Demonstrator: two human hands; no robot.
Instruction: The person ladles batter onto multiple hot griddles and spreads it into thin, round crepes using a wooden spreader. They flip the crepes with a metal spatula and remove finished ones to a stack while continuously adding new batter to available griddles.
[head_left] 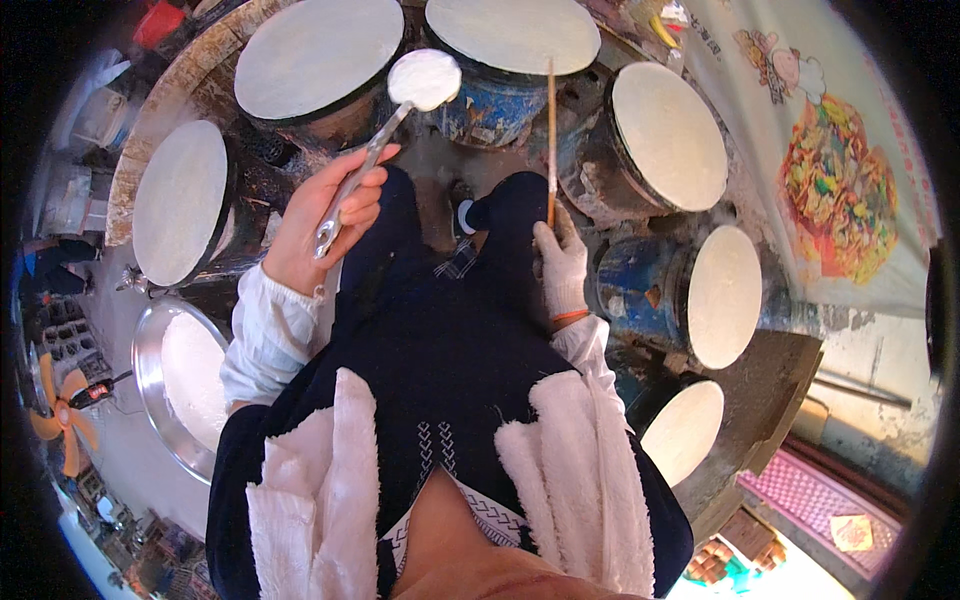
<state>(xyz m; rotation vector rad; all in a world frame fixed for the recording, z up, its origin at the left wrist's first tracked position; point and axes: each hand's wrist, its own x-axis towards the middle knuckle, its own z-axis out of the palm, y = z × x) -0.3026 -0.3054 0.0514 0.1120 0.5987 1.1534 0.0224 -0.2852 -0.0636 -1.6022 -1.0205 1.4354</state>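
My left hand (335, 215), bare, closes around the handle of a metal ladle (424, 80). Its bowl is coated in or full of white batter and sits between two round griddles ahead. A white glove covers my right hand (562, 262), which grips the lower end of a thin wooden stick (552, 140). The stick points away from me, its tip over the edge of the far right griddle (515, 35). White sheets of batter cover that griddle, the far left griddle (320, 60) and the left griddle (180, 205).
More white-covered griddles curve down my right side, among them one on a dark drum (670, 135) and one on a blue drum (640, 285). A metal basin (150, 345) of white batter or flour stands at my left. Beyond it are a fan (65, 410) and clutter.
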